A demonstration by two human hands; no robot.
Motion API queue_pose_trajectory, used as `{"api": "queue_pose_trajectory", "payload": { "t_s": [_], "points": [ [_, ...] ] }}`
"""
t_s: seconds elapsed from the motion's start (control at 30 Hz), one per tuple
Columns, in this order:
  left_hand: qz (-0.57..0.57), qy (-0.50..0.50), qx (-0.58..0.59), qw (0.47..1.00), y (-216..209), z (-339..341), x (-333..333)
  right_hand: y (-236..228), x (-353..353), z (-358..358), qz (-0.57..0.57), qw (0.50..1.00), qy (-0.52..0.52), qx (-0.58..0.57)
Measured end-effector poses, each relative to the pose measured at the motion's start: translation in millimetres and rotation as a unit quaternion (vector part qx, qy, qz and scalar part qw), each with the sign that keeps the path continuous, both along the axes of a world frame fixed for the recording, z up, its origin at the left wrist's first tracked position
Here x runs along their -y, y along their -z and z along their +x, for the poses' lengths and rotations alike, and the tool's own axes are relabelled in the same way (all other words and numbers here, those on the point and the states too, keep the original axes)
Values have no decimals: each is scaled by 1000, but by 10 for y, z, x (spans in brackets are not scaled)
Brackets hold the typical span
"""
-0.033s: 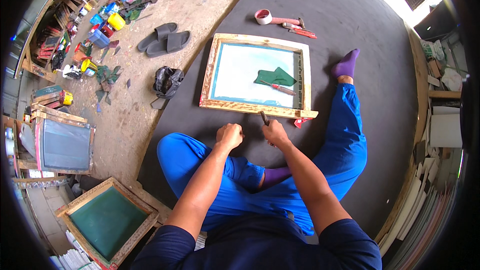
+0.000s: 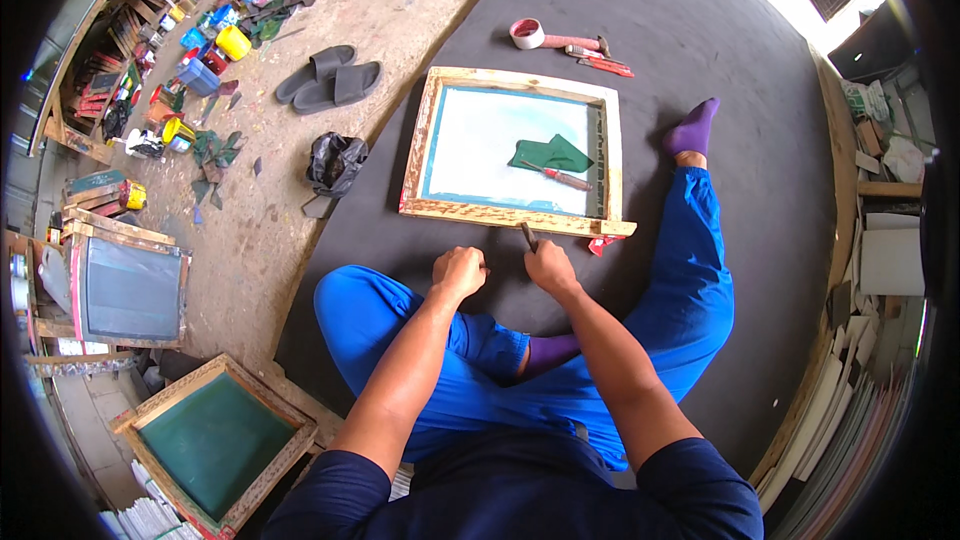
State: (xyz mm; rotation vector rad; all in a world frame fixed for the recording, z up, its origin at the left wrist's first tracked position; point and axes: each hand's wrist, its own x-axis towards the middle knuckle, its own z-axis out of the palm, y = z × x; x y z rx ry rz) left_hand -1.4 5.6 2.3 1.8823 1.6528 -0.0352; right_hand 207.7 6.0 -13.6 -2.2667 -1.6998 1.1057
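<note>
Just off the near edge of a wooden screen-printing frame point(image 2: 512, 217), both hands are held over the black mat. My right hand point(image 2: 549, 266) is closed around a short, dark, stick-like tool point(image 2: 528, 236), whose upper end reaches toward the frame's near rail. My left hand point(image 2: 460, 271) is curled beside it; whatever its fingers hold, if anything, is hidden. Inside the frame, a green scrap point(image 2: 553, 154) lies on the white mesh, with a red-handled tool point(image 2: 566, 179) across its lower edge. A small red object point(image 2: 602, 245) lies by the frame's near right corner.
Beyond the frame are a tape roll point(image 2: 526, 34), a hammer point(image 2: 580, 43) and red tools point(image 2: 607, 65). Grey sandals point(image 2: 330, 80) and a black bag point(image 2: 336, 164) sit to the left. A green screen point(image 2: 215, 437) leans at the lower left. Paint containers point(image 2: 233, 42) clutter the floor.
</note>
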Motion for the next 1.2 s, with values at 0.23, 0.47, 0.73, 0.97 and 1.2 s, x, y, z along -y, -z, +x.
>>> {"api": "queue_pose_trajectory", "payload": {
  "t_s": [0.23, 0.47, 0.73, 0.97, 1.2],
  "points": [
    [3, -91, 67, 994, 55, -20, -17, -43, 165, -75, 19, 999, -32, 5],
    [-166, -233, 407, 868, 278, -18, -3, -180, 471, -147, 9, 987, -159, -22],
    [-173, -284, 416, 847, 327, -53, -99, 49, 300, -82, -131, 950, -111, -261],
    [-32, -118, 100, 988, 201, -85, -45, -111, 45, 177, -227, 909, 71, -342],
    [-88, -81, 11, 993, -56, -23, -30, -227, -297, 336, -265, 914, 74, -299]
  ]
}}
